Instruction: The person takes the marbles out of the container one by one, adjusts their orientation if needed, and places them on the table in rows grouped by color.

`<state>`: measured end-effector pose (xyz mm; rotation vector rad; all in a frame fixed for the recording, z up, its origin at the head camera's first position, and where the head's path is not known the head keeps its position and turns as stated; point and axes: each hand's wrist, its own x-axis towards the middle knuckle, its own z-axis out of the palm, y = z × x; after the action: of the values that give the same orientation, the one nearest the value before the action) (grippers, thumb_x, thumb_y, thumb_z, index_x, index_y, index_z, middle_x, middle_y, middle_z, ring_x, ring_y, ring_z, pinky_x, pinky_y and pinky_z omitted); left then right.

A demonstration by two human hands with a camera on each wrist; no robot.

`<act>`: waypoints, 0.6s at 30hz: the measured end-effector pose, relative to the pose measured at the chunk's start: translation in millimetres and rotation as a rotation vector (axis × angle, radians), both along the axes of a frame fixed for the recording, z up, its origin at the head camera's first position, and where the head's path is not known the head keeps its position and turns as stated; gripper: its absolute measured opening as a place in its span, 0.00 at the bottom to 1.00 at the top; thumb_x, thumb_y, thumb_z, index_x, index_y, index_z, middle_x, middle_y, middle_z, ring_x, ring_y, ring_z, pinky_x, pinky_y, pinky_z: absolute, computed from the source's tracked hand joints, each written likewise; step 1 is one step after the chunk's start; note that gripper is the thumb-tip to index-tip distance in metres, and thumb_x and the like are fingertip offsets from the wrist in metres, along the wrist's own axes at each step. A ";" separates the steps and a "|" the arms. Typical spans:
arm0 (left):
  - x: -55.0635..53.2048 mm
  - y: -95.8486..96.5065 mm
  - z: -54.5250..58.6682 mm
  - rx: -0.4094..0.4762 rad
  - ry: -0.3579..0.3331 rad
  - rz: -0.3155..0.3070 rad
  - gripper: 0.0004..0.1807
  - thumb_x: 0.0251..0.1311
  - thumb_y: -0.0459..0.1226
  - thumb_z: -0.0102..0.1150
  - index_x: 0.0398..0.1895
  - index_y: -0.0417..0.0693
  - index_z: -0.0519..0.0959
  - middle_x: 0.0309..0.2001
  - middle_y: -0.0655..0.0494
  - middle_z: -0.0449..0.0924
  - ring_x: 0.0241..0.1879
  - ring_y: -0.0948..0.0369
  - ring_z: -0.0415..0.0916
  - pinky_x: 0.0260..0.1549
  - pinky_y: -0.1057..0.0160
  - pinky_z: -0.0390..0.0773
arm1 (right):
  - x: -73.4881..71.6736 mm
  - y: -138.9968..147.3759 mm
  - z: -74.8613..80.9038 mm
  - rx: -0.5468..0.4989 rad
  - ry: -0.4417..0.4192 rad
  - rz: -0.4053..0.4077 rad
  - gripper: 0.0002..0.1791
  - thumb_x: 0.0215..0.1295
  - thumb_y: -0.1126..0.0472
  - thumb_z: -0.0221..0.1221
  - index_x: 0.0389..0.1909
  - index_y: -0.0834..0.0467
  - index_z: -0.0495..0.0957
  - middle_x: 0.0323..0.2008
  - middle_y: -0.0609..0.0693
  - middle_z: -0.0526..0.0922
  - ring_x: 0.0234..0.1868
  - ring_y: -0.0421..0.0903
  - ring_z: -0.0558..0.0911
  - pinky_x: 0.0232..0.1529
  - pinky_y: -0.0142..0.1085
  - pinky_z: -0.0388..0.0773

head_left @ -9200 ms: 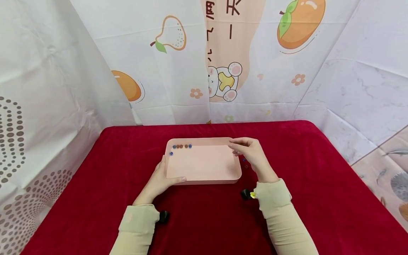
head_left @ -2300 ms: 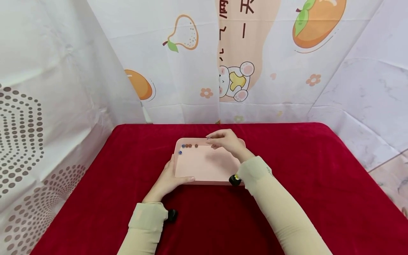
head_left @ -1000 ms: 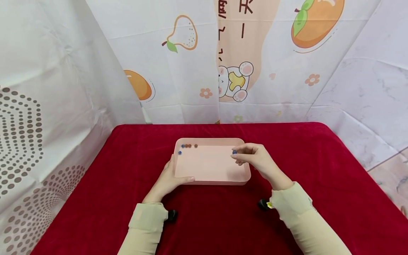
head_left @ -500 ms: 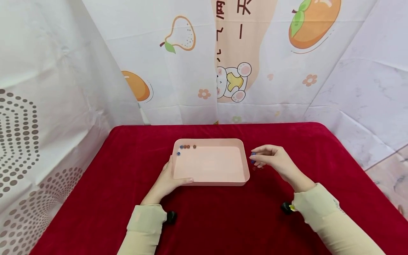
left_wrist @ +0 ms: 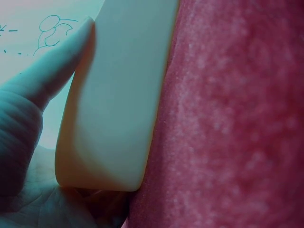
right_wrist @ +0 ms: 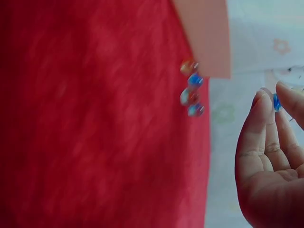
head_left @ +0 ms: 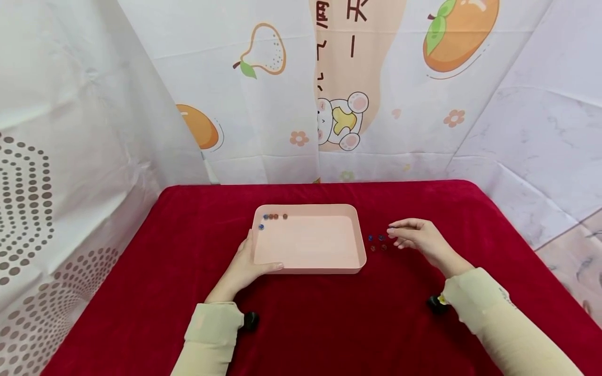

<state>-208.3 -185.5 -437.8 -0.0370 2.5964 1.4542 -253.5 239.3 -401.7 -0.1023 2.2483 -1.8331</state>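
Observation:
My left hand (head_left: 242, 271) grips the near left corner of a shallow pale pink tray (head_left: 305, 271). Its thumb (left_wrist: 61, 64) lies along the near rim. Beyond the tray's right side, my right hand (head_left: 420, 240) pinches a blue glass marble (right_wrist: 277, 102) between thumb and fingertips, raised over the cloth. Inside the tray's far left corner are several marbles: a blue one (head_left: 265, 216), two reddish ones (head_left: 273, 216) and a brownish one (head_left: 285, 216) in a row, with another blue one (head_left: 261, 227) just nearer.
Between the tray and my right hand, two blue marbles (head_left: 375, 237) and two reddish ones (head_left: 378, 248) lie on the red velvet cloth (head_left: 329, 324). A printed white curtain (head_left: 263, 120) hangs behind the table, and dotted sheeting (head_left: 61, 209) hangs at the left.
The blue marble at the row's right end has left the tray. My right hand has moved rightward from over the tray, past the loose marbles, pinching a blue one. My left hand keeps its grip.

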 end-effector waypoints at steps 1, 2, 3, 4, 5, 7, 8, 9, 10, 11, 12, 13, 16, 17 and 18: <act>0.0 0.0 0.1 -0.004 -0.001 -0.001 0.71 0.45 0.54 0.76 0.80 0.49 0.33 0.80 0.42 0.37 0.78 0.44 0.41 0.72 0.36 0.51 | -0.6 2.7 -1.8 0.010 -0.003 0.004 0.18 0.66 0.60 0.64 0.51 0.67 0.79 0.36 0.42 0.88 0.31 0.42 0.85 0.38 0.33 0.84; 0.0 -0.1 0.3 -0.007 -0.002 -0.002 0.71 0.45 0.54 0.76 0.80 0.49 0.33 0.80 0.42 0.37 0.77 0.44 0.41 0.72 0.36 0.51 | -1.0 4.9 -3.6 0.020 -0.005 0.007 0.19 0.66 0.60 0.63 0.52 0.68 0.79 0.36 0.42 0.88 0.31 0.42 0.85 0.38 0.33 0.84; 0.1 -0.2 0.4 -0.011 -0.002 -0.004 0.71 0.45 0.55 0.76 0.80 0.48 0.32 0.80 0.42 0.36 0.77 0.43 0.41 0.72 0.36 0.51 | -1.7 7.2 -5.7 0.032 -0.008 0.010 0.19 0.67 0.60 0.63 0.53 0.69 0.78 0.35 0.41 0.88 0.30 0.42 0.85 0.37 0.33 0.84; 0.2 -0.3 0.7 -0.014 -0.003 -0.004 0.71 0.45 0.55 0.76 0.80 0.48 0.32 0.80 0.41 0.36 0.77 0.43 0.41 0.72 0.36 0.51 | -2.6 9.0 -8.1 0.043 -0.012 0.014 0.20 0.67 0.60 0.63 0.53 0.69 0.78 0.35 0.41 0.88 0.30 0.41 0.84 0.37 0.33 0.84; 0.2 -0.4 0.8 -0.014 -0.004 -0.005 0.71 0.46 0.55 0.76 0.80 0.48 0.32 0.80 0.41 0.36 0.78 0.43 0.41 0.72 0.36 0.51 | -3.3 10.7 -10.2 0.054 -0.017 0.017 0.21 0.67 0.60 0.63 0.54 0.70 0.77 0.34 0.40 0.87 0.29 0.41 0.84 0.37 0.33 0.84; 0.0 -0.7 1.4 -0.017 -0.005 -0.008 0.71 0.46 0.55 0.76 0.80 0.49 0.32 0.80 0.41 0.36 0.78 0.43 0.41 0.72 0.36 0.51 | -5.0 13.5 -14.7 0.066 -0.034 0.018 0.23 0.67 0.60 0.62 0.56 0.72 0.75 0.33 0.40 0.87 0.28 0.40 0.83 0.36 0.32 0.84; 0.0 -0.8 1.7 -0.018 -0.004 -0.009 0.71 0.46 0.55 0.75 0.80 0.49 0.32 0.80 0.41 0.36 0.78 0.43 0.41 0.72 0.36 0.51 | -5.9 14.6 -16.9 0.068 -0.044 0.020 0.24 0.68 0.60 0.62 0.57 0.73 0.75 0.33 0.39 0.87 0.27 0.39 0.82 0.36 0.32 0.83; -0.1 -0.7 2.0 -0.017 -0.004 -0.011 0.71 0.46 0.54 0.75 0.80 0.49 0.32 0.80 0.41 0.36 0.78 0.43 0.40 0.72 0.36 0.51 | -7.0 15.8 -19.1 0.070 -0.050 0.025 0.24 0.68 0.60 0.62 0.57 0.73 0.74 0.33 0.39 0.87 0.27 0.39 0.82 0.35 0.32 0.83; -0.1 -0.6 2.2 -0.015 -0.005 -0.011 0.71 0.46 0.54 0.75 0.80 0.50 0.32 0.80 0.41 0.35 0.78 0.43 0.40 0.72 0.36 0.51 | -7.8 16.7 -20.6 0.073 -0.060 0.026 0.25 0.68 0.59 0.62 0.58 0.74 0.73 0.33 0.39 0.87 0.27 0.39 0.82 0.36 0.32 0.83; -0.2 -0.5 2.1 -0.016 -0.004 -0.012 0.71 0.46 0.55 0.76 0.80 0.50 0.32 0.80 0.42 0.35 0.78 0.43 0.40 0.72 0.36 0.51 | -8.1 17.3 -21.4 0.076 -0.065 0.029 0.26 0.69 0.59 0.62 0.59 0.74 0.72 0.33 0.40 0.87 0.28 0.39 0.82 0.36 0.32 0.83; -0.3 -0.6 1.8 -0.016 -0.003 -0.013 0.71 0.46 0.55 0.76 0.80 0.50 0.32 0.80 0.42 0.35 0.78 0.43 0.40 0.72 0.36 0.51 | -8.9 17.8 -22.5 0.078 -0.071 0.031 0.27 0.69 0.59 0.61 0.59 0.74 0.72 0.33 0.40 0.87 0.28 0.39 0.82 0.36 0.32 0.83; -0.4 -0.5 1.4 -0.014 -0.002 -0.013 0.71 0.46 0.55 0.76 0.80 0.50 0.32 0.80 0.42 0.35 0.78 0.44 0.40 0.72 0.36 0.51 | -9.6 18.2 -23.1 0.082 -0.075 0.034 0.27 0.69 0.59 0.61 0.60 0.74 0.71 0.33 0.40 0.87 0.28 0.39 0.82 0.37 0.32 0.83; -0.6 -0.5 0.2 -0.006 0.000 -0.015 0.71 0.46 0.54 0.76 0.80 0.52 0.32 0.80 0.43 0.34 0.78 0.44 0.38 0.72 0.36 0.50 | -11.1 18.0 -23.3 0.092 -0.083 0.035 0.28 0.69 0.58 0.61 0.60 0.74 0.71 0.33 0.40 0.86 0.29 0.39 0.82 0.37 0.32 0.83; -1.0 -0.8 -0.2 -0.004 0.001 -0.016 0.71 0.46 0.54 0.76 0.80 0.52 0.32 0.80 0.44 0.34 0.78 0.44 0.38 0.72 0.35 0.50 | -11.6 17.6 -23.2 0.091 -0.083 0.039 0.28 0.69 0.58 0.61 0.60 0.74 0.71 0.33 0.40 0.86 0.29 0.39 0.82 0.37 0.32 0.83; -1.2 -1.0 -0.3 0.001 0.003 -0.018 0.71 0.46 0.54 0.76 0.80 0.53 0.32 0.80 0.44 0.34 0.78 0.44 0.38 0.72 0.35 0.50 | -12.4 17.5 -23.4 0.095 -0.084 0.040 0.28 0.69 0.58 0.61 0.61 0.74 0.71 0.33 0.40 0.86 0.29 0.39 0.82 0.37 0.32 0.83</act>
<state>-209.6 -186.4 -438.1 -0.0120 2.5918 1.4505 -265.8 256.7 -425.1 -0.0521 2.2545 -1.6755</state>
